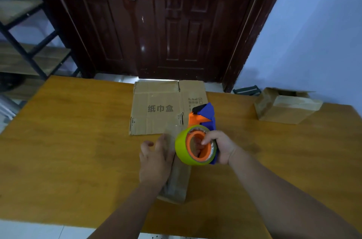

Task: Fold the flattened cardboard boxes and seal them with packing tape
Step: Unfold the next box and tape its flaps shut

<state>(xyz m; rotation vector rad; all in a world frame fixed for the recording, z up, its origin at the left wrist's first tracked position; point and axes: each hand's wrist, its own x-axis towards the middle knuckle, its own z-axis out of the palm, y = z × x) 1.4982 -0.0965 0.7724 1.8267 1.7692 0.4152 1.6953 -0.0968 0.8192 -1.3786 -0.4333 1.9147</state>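
Note:
A small folded cardboard box stands on the wooden table close to me. My left hand lies flat on its top with the fingers spread. My right hand grips a blue and orange tape dispenser carrying a yellow-green roll of packing tape, held just above the far right part of the box. Behind the box a flattened cardboard box with printed characters lies flat on the table.
A folded cardboard box sits at the table's far right. A dark red door stands behind the table, a metal and wood shelf at the left, a pale wall at the right.

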